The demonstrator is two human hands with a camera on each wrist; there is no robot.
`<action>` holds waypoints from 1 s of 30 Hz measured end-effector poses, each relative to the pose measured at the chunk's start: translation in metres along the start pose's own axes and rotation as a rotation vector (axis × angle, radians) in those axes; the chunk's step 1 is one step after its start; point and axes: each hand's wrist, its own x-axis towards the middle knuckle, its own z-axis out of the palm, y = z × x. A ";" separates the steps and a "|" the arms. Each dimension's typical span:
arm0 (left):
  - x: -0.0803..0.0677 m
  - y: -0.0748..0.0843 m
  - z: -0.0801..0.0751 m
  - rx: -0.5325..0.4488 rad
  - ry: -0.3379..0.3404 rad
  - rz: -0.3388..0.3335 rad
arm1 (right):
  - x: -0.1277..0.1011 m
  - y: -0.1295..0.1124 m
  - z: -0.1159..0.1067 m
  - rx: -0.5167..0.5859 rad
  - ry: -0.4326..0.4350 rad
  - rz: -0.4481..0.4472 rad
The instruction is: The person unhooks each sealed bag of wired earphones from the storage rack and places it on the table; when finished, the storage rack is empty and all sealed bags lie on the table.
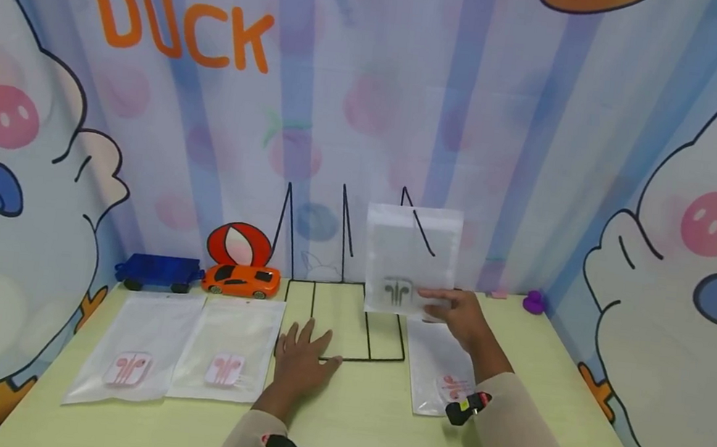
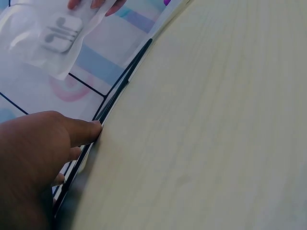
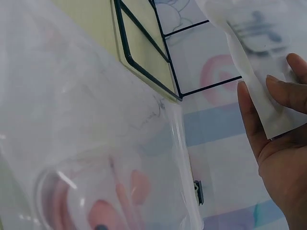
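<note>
- Four clear bags of earphones are in view: three hold pink earphones and one holds grey ones.
- Two of the pink-earphone bags lie flat side by side on the left of the table [image 1: 363, 428]: the far-left bag [image 1: 138, 346] and the second bag [image 1: 229, 348], edges just touching.
- The third pink-earphone bag [image 1: 441, 374] lies flat on the right, under the right forearm; in the right wrist view it fills the near foreground.
- The grey-earphone bag [image 1: 410, 258] stands upright at the right end of the black wire rack [image 1: 348, 317], leaning against one of the rack's slanted rods.
- The right hand [image 1: 463, 315] pinches this bag at its lower right corner, thumb on the near face and fingers behind; the grey earphones sit just left of the fingertips, at the bag's bottom.
- In the right wrist view the bag's edge runs between thumb and fingers [image 3: 249, 115], so the hold is a light pinch, not a full wrap.
- One rack, with three upright rods showing and a flat base divided into sections.
- The left hand [image 1: 301, 356] lies flat, fingers spread and straight, pressing on the rack's base at its front left; it holds nothing.
- In the left wrist view a fingertip [image 2: 91, 129] touches the base wire.
- Two toy vehicles stand at the back left: a blue truck [image 1: 159, 272] and an orange car [image 1: 242, 280], nose to tail.
- One small purple toy [image 1: 533, 301] sits at the back right.
</note>
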 end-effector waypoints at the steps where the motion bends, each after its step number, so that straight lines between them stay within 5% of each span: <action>1: 0.000 0.000 0.000 0.001 0.000 0.001 | -0.003 0.000 0.000 0.009 -0.001 0.002; 30: 0.001 0.002 -0.001 0.000 -0.028 -0.006 | -0.057 -0.005 -0.006 0.010 -0.041 -0.062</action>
